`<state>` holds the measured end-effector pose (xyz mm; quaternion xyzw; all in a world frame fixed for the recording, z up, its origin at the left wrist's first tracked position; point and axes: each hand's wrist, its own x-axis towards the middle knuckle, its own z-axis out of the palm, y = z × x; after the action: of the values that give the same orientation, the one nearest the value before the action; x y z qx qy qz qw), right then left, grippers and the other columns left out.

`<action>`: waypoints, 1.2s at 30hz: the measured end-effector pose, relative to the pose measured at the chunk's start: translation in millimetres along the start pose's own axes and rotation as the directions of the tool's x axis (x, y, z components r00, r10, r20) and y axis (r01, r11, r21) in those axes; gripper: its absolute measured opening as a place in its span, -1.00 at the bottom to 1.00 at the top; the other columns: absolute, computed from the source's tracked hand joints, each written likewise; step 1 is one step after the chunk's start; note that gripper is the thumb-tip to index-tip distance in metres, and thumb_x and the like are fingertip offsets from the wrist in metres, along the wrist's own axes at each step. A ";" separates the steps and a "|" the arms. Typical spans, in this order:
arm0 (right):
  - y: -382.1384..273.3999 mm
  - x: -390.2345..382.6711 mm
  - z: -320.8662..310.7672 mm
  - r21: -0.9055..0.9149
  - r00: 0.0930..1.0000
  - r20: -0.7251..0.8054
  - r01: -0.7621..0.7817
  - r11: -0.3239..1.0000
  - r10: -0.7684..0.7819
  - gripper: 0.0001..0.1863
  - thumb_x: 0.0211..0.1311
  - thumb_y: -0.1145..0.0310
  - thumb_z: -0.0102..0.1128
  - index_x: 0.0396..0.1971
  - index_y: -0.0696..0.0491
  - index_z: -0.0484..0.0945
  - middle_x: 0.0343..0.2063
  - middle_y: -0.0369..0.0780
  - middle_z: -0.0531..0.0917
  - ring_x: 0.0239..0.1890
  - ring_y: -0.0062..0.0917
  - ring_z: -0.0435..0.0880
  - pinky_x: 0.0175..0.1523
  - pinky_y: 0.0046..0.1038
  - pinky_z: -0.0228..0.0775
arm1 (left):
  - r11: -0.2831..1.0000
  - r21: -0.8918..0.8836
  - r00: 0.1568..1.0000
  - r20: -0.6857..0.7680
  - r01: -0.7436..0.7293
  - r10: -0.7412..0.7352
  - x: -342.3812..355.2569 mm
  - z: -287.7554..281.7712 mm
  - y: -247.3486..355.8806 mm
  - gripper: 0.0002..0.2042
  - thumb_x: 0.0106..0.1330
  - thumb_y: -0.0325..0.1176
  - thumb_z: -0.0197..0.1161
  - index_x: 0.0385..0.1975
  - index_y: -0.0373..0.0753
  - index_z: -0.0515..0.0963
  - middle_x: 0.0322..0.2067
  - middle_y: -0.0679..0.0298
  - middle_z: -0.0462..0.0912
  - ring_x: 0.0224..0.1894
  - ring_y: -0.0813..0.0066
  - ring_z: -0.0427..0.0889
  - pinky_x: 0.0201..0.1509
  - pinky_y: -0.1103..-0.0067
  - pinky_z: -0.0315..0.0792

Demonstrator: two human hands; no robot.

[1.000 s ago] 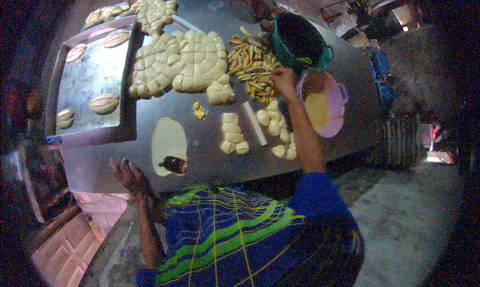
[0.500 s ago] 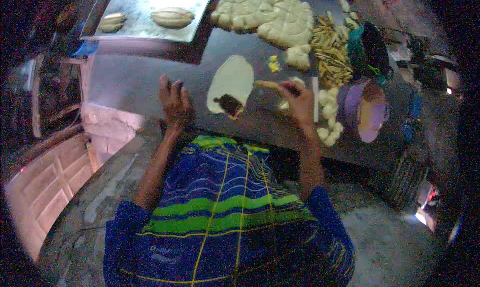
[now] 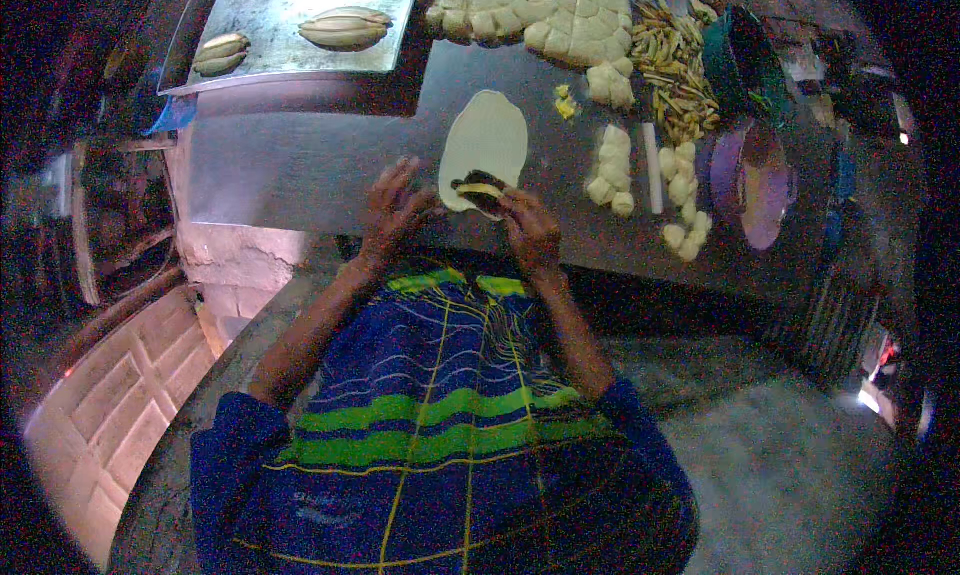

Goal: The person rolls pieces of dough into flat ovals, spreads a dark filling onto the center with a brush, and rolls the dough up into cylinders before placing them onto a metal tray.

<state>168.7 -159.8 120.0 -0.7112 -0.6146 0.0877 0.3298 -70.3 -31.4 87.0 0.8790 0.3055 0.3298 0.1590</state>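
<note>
A flattened oval of pale dough [image 3: 485,130] lies on the dark worktop in front of me. Near its closer end is a patch of dark brown filling [image 3: 487,205], with a pale yellow strip [image 3: 477,189] lying across it. The fingers of my right hand [image 3: 532,233] are pinched at the strip's right end. To the left of the dough, my left hand [image 3: 393,213] hovers at the worktop with its fingers apart, holding nothing. Its fingertips come close to the dough's left edge.
Shaped dough pieces [image 3: 345,27] sit on a metal tray [image 3: 280,5] at the far left. Beyond the oval are joined dough portions [image 3: 575,20] and a yellow lump [image 3: 566,103]. To the right lie piled strips [image 3: 675,60], dough balls [image 3: 612,170], a white rod [image 3: 652,167] and a purple tub [image 3: 725,180].
My right hand has brought the yellow strip leftward from beside the dough onto the dark filling. My left hand has shifted right, closer to the dough.
</note>
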 end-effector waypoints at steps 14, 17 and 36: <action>-21.3 -17.3 11.9 -0.243 0.999 -0.006 -0.051 0.969 0.051 -0.61 -0.01 0.50 0.31 -0.10 -0.10 0.70 -0.22 -0.25 0.69 -0.19 -0.39 0.65 -0.06 -0.24 0.52 | 0.977 -0.201 0.933 0.333 -0.070 0.136 5.7 23.3 -0.2 -0.56 0.14 -0.42 0.21 0.10 -0.12 0.55 -0.05 0.17 0.56 0.05 0.07 0.53 0.15 0.20 0.43; -2.0 -16.3 24.5 -0.340 0.992 -0.009 0.112 0.934 -0.123 -0.69 0.00 0.50 0.31 -0.18 -0.02 0.69 -0.25 -0.23 0.68 -0.21 -0.35 0.64 -0.09 -0.22 0.50 | 0.969 -0.120 0.926 0.291 -0.215 0.242 -1.6 37.4 -9.9 -0.60 0.15 -0.43 0.22 0.05 -0.12 0.56 -0.08 0.17 0.56 0.00 0.06 0.54 0.09 0.24 0.46; 65.2 49.3 -3.7 -0.068 0.995 0.091 0.037 0.997 -0.031 -0.64 0.16 0.62 0.14 -0.05 0.00 0.64 -0.14 -0.22 0.67 -0.02 -0.24 0.63 0.20 -0.19 0.41 | 0.421 -0.463 0.624 0.530 0.780 -0.574 86.6 45.0 7.7 -0.81 0.27 -0.38 0.35 -0.13 -0.14 0.61 -0.27 0.13 0.65 -0.22 0.12 0.60 -0.09 0.35 0.49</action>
<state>235.2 -116.9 99.0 -0.7070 -0.6436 0.0922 0.2783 15.1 14.8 99.5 0.5974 0.4728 0.1871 0.6201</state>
